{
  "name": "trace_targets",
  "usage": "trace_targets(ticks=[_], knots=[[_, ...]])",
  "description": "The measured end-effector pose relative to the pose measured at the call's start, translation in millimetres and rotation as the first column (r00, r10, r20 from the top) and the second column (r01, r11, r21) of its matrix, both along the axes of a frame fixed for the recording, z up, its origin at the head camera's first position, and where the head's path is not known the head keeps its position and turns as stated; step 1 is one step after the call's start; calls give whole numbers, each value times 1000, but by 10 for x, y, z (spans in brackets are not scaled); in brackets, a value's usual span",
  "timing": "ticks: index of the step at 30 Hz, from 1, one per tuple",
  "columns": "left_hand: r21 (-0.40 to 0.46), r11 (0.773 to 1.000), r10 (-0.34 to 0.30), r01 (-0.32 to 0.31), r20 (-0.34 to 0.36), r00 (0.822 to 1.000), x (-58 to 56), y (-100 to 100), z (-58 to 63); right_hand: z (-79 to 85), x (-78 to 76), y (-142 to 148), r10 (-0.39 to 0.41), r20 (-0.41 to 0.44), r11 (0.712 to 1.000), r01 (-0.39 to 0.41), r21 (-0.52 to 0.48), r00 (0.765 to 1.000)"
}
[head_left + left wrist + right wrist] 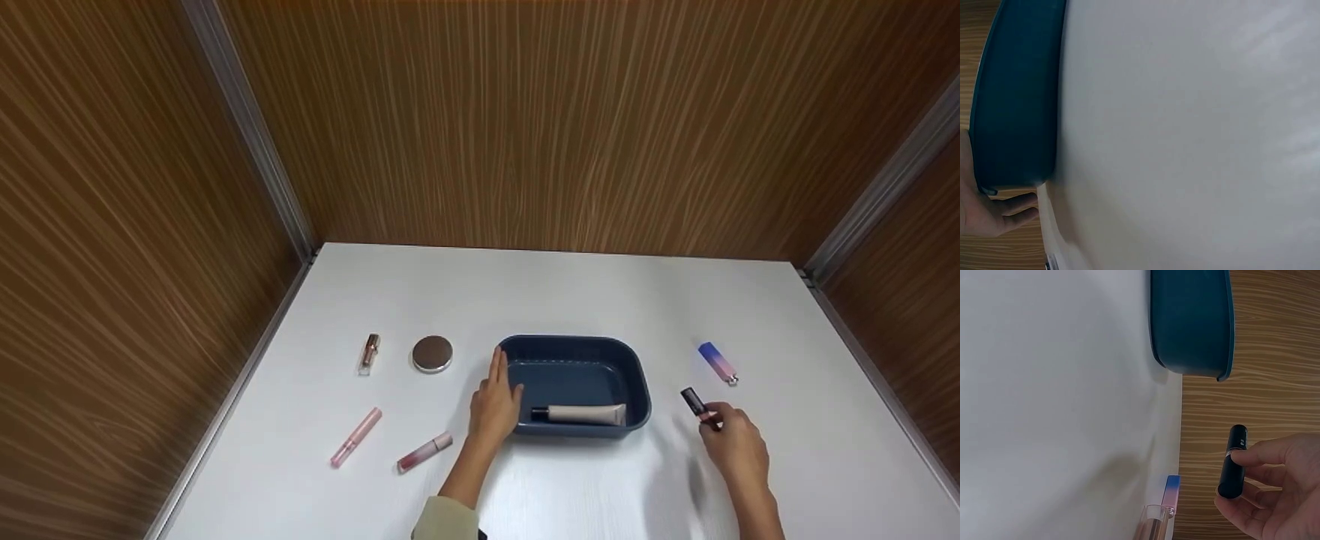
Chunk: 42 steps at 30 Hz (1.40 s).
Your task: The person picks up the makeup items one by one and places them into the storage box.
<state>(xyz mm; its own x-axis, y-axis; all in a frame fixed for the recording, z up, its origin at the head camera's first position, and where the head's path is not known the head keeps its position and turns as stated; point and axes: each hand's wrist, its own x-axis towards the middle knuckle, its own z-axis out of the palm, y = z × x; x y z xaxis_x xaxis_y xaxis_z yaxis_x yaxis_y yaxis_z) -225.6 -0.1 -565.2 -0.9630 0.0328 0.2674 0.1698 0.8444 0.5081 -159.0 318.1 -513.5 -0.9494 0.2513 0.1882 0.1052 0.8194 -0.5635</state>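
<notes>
My left hand point(495, 406) lies along the left end of a dark blue rectangular bin point(637, 375), fingers straight along its outside and thumb at the rim. The left wrist view shows that hand point(988, 208) at the bin's end wall. Inside the bin, near its front side, lies a beige squeeze tube point(589, 414) with a black cap. To the right of the bin, my right hand point(739, 446) pinches a black lipstick tube point(1234, 464) between thumb and fingers, raised over the table. A blue-to-pink lipstick tube point(718, 364) lies just beyond that hand.
Left of the bin lie a round brown compact point(432, 353), a gold lipstick point(369, 354), a pink tube point(356, 437) and a red lip gloss point(424, 452). A clear-capped tube point(1153, 524) shows low in the right wrist view. Wood-grain panels point(525, 127) surround the white table point(420, 277).
</notes>
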Motion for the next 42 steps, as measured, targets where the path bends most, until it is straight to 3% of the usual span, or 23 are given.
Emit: trace_targets(ticks=[37,42], knots=[[-21,1000,5,-5,-31,1000,12,-7,-1,38,-42,-150,54,-36,999,-53,12,998],[-9,1000,-2,2,-12,1000,9,-3,7,30,-55,-190,62,-81,998,-61,18,995]])
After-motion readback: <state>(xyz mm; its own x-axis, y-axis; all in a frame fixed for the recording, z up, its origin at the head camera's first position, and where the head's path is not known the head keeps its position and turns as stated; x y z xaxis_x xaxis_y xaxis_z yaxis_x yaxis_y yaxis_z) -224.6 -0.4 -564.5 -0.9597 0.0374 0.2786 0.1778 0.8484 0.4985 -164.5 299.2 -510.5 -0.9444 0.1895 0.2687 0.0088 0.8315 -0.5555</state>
